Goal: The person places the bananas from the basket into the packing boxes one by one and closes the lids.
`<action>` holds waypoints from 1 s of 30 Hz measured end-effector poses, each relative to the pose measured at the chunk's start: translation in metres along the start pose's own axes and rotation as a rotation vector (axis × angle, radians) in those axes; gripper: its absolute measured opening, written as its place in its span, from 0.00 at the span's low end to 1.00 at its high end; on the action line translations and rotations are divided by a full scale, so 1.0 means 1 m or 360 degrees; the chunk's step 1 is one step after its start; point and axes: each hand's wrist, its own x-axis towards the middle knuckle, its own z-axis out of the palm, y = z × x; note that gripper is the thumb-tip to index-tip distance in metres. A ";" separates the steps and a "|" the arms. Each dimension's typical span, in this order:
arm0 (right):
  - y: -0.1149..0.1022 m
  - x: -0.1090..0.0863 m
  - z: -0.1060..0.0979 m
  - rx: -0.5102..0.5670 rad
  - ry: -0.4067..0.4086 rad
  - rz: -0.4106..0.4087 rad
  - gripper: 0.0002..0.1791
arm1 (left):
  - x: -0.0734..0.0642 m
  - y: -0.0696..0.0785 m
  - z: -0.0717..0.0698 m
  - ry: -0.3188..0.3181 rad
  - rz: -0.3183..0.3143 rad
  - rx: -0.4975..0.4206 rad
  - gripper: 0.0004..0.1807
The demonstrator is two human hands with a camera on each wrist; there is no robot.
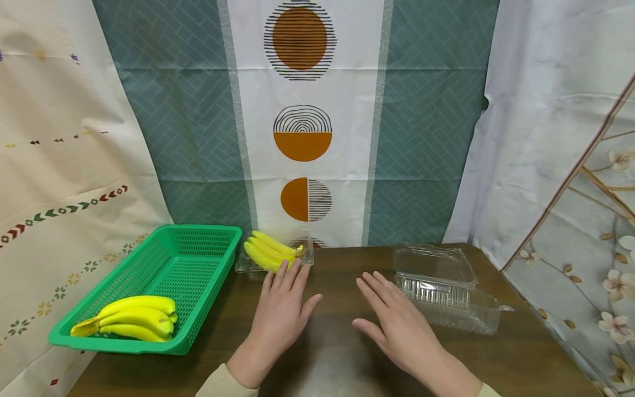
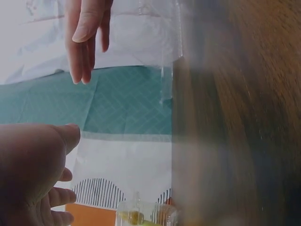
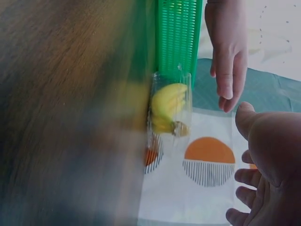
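My left hand hovers over the table with fingers straight and holds nothing. Just beyond its fingertips, a bunch of bananas lies in a clear plastic container at the back of the table. My right hand is also held out flat with nothing in it. Nearest to it is a second clear plastic clamshell container, its lid raised and no fruit inside. The right wrist view shows the bananas within the clear walls of their container.
A green plastic basket stands at the left, with another bunch of bananas at its near end. The brown wooden table ends at a patterned curtain behind and light cloths at both sides.
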 end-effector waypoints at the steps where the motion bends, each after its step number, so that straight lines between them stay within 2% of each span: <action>1: 0.001 -0.001 -0.001 -0.0002 0.0011 -0.0001 0.45 | 0.000 0.001 0.000 -0.0007 -0.0002 -0.0004 0.40; 12: 0.002 -0.012 -0.013 -0.0066 0.0093 -0.0012 0.46 | 0.001 0.011 0.003 -0.0048 0.0006 -0.0036 0.40; 30: 0.026 -0.029 -0.034 -0.0130 0.0140 0.0067 0.46 | 0.009 0.031 0.006 -0.0087 0.0056 -0.0122 0.40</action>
